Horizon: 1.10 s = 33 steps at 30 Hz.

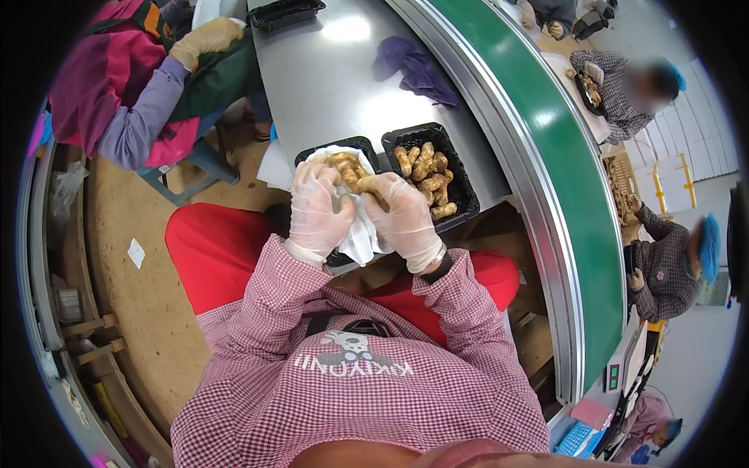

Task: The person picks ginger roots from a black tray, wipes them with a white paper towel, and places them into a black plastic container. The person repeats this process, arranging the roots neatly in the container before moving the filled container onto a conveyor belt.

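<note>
My left hand [318, 210], in a thin clear glove, is closed round a white cloth [356, 238] with a brown-and-cream mushroom [346, 165] lying in it. My right hand [404, 217], gloved the same way, has its thumb and fingers bent together at the mushroom's near right side; its fingertips partly hide what they grip. Beneath the cloth is a black plastic tray [367, 147], mostly covered by the cloth and my hands. Just right of it stands another black tray [468, 186], holding several stubby mushrooms [427, 170].
A purple cloth [417, 70] lies farther up the steel table [312, 86], with a black tray [285, 12] at its far end. Along the right runs a green conveyor belt [558, 148] with metal rails. A co-worker's gloved hand [204, 43] is at the upper left, above a blue stool [195, 175].
</note>
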Available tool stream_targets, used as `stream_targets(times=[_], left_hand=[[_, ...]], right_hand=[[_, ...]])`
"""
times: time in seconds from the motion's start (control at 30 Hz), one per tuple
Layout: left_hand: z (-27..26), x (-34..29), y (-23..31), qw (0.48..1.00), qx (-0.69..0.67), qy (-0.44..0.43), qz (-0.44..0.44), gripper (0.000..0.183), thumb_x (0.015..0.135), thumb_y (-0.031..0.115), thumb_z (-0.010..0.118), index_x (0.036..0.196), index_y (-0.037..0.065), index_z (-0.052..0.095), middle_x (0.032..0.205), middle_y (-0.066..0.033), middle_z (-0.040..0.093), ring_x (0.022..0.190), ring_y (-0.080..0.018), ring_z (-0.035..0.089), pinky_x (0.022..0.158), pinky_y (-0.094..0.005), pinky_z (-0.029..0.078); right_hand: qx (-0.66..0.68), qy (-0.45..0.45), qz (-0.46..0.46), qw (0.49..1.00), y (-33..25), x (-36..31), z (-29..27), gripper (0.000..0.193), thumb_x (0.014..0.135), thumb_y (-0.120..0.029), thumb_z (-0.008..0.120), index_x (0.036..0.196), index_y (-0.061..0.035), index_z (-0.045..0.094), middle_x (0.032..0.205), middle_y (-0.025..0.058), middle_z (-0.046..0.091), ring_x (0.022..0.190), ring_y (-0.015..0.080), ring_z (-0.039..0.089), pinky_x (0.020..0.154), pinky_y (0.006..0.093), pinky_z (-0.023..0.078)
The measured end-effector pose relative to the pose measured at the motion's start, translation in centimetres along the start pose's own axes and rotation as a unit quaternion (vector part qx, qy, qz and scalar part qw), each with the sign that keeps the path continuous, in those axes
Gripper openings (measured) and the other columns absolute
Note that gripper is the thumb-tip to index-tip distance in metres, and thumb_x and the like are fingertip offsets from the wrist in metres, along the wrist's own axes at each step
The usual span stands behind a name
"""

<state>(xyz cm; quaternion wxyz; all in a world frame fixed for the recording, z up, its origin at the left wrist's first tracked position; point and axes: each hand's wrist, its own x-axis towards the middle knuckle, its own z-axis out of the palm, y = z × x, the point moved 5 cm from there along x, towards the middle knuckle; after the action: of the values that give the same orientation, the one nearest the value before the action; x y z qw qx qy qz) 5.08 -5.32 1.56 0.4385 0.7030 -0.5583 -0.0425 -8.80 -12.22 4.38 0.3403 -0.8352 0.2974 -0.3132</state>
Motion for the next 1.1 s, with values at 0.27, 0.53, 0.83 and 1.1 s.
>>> stream_targets(times=[0.27, 0.53, 0.83, 1.1], left_hand=[[0.1, 0.3, 0.7, 0.995, 0.042, 0.059, 0.069, 0.029, 0.069, 0.001, 0.075, 0.094, 0.001, 0.062, 0.107, -0.0178, 0.063, 0.11, -0.0407, 0.056, 0.1, -0.0491, 0.044], [0.0, 0.2, 0.5, 0.995, 0.028, 0.068, 0.06, 0.025, 0.073, 0.002, 0.074, 0.095, 0.001, 0.064, 0.108, -0.0205, 0.063, 0.114, -0.0421, 0.056, 0.106, -0.0492, 0.042], [0.1, 0.1, 0.4, 0.996, -0.021, 0.078, 0.025, 0.035, 0.076, 0.003, 0.071, 0.107, 0.002, 0.056, 0.116, -0.0228, 0.06, 0.111, -0.0441, 0.056, 0.102, -0.0477, 0.044], [0.0, 0.0, 0.4, 0.996, 0.007, 0.063, 0.055, 0.04, 0.075, -0.001, 0.068, 0.114, 0.005, 0.065, 0.117, -0.0186, 0.062, 0.114, -0.0402, 0.056, 0.103, -0.0478, 0.044]], right_hand=[[-0.207, 0.049, 0.01, 0.977, -1.0, 1.8, 1.6, 0.033, 0.085, -0.022, 0.077, 0.112, -0.0078, 0.065, 0.096, 0.0114, 0.072, 0.079, 0.0262, 0.073, 0.067, 0.0346, 0.057], [-0.125, 0.052, 0.013, 0.991, -2.6, 2.6, 0.0, 0.029, 0.083, -0.016, 0.076, 0.111, -0.0132, 0.07, 0.082, 0.0033, 0.068, 0.07, 0.0205, 0.068, 0.062, 0.0317, 0.054], [-0.344, -0.037, -0.125, 0.93, -1.5, 0.7, 3.4, 0.017, 0.083, -0.012, 0.065, 0.1, -0.0139, 0.07, 0.091, 0.0065, 0.064, 0.084, 0.0256, 0.065, 0.071, 0.0375, 0.053], [-0.186, -0.075, -0.024, 0.979, -0.8, 0.2, 2.4, 0.016, 0.088, -0.009, 0.061, 0.104, -0.0079, 0.064, 0.084, 0.0151, 0.067, 0.079, 0.0342, 0.067, 0.069, 0.0435, 0.054]])
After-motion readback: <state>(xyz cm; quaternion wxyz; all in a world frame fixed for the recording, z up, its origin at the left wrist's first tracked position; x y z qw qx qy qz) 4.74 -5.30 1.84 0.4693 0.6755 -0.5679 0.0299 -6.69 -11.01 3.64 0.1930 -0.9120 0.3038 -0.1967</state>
